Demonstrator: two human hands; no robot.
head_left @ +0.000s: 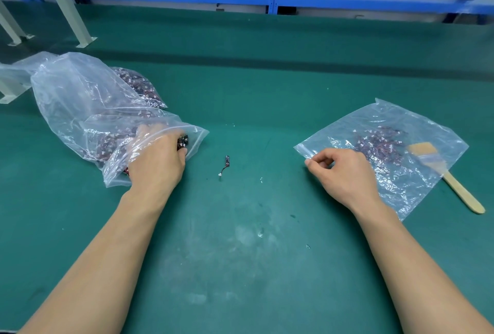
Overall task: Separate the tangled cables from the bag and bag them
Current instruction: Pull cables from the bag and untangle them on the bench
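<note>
Green counter (254, 87). Big bag (80, 98), clear and crumpled, lies at left with its mouth toward centre, packed with dark tangled cables (139, 84). Flat bag (387, 119) lies at right, a smaller heap of cables inside.

Left hand (157, 159) is inside the big bag's mouth, fingers curled on a clump of cables. Right hand (344, 170) pinches the flat bag's near-left corner at the zip edge.

Brush (451, 181): bristles under the flat bag, handle sticking out on the counter. Loose cable (226, 165) lies on the counter between the hands.
</note>
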